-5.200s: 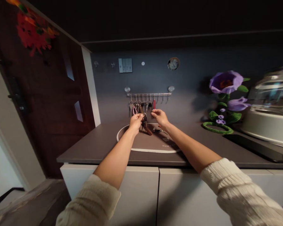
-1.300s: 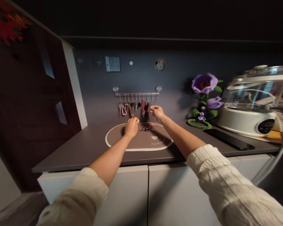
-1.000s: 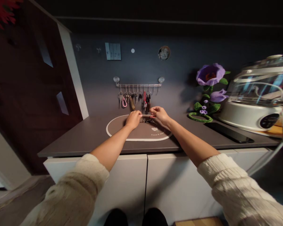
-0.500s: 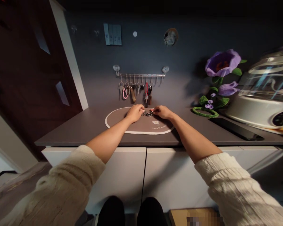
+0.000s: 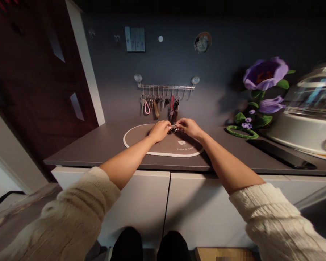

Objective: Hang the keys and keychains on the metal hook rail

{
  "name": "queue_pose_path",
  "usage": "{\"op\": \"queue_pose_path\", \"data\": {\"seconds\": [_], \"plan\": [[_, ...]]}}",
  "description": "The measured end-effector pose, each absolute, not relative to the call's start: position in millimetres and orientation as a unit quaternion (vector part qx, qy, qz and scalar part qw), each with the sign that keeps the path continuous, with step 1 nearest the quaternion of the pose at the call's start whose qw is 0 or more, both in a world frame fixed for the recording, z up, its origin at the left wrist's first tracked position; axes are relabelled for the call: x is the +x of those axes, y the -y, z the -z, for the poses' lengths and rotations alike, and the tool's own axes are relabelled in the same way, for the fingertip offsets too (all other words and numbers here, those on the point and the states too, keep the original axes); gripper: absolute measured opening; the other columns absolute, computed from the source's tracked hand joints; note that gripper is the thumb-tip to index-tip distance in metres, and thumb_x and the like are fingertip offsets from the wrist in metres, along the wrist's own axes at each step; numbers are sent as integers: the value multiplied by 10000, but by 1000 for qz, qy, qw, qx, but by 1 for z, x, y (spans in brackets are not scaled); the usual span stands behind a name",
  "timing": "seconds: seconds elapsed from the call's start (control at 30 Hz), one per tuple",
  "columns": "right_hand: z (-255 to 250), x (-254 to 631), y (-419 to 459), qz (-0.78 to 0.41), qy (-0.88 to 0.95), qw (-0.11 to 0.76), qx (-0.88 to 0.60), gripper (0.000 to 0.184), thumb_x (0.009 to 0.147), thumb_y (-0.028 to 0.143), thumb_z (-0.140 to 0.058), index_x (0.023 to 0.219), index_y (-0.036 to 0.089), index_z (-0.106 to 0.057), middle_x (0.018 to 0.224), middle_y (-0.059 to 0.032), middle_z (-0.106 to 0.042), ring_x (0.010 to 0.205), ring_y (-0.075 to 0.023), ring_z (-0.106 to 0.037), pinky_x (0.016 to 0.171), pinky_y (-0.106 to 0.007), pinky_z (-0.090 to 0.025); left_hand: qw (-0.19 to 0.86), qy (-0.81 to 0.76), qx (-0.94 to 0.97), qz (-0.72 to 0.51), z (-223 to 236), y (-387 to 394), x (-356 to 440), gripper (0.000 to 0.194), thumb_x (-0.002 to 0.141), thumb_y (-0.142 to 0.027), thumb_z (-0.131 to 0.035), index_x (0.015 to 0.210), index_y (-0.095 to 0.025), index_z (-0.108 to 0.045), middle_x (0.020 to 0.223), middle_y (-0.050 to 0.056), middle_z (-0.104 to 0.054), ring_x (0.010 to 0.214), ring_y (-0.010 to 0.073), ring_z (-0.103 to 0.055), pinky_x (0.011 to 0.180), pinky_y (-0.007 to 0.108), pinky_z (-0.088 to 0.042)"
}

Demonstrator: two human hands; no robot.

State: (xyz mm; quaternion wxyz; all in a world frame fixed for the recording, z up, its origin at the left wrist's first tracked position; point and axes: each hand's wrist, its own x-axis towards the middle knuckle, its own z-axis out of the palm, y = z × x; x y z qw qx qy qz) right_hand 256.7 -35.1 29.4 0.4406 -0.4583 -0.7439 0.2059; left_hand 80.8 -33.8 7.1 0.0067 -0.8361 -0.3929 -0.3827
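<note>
Both my hands meet over the far edge of an oval brown mat (image 5: 163, 146) on the grey counter. My left hand (image 5: 159, 130) and my right hand (image 5: 188, 127) each pinch an end of a small set of keys (image 5: 173, 128), held just above the mat. On the wall right behind them a metal hook rail (image 5: 166, 87) carries several key bunches (image 5: 160, 106), one with a pink clip and one with a red tag.
A dark wooden door (image 5: 35, 90) stands at the left. At the right sit purple crocheted flowers (image 5: 260, 94), a white appliance with a clear lid (image 5: 309, 116) and a dark phone (image 5: 282, 156). White cabinet doors (image 5: 165, 210) front the counter.
Five seconds ago my left hand held a brown-tagged key bunch; that bunch hangs on the rail now. Both hands came down to the keys on the mat and have lifted them slightly.
</note>
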Motion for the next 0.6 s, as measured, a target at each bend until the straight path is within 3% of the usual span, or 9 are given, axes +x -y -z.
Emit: {"op": "queue_pose_path", "data": {"seconds": [0.33, 0.6], "plan": [[-29, 251, 32, -262, 752, 475, -374, 148, 726, 264, -608, 783, 135, -650, 646, 0, -606, 556, -78, -496, 566, -198, -405, 17, 383, -834, 396, -12, 39, 82, 214, 861, -270, -411, 910, -174, -596, 919, 56, -644, 877, 169, -556, 786, 273, -406], [-30, 246, 37, -309, 721, 508, -355, 218, 689, 294, -651, 836, 142, -603, 683, -1, -602, 590, -81, -523, 588, -219, -444, 15, 373, -820, 434, -13, 39, 83, 185, 844, -226, -416, 807, -161, -585, 798, 43, -627, 770, 154, -538, 724, 261, -396]]}}
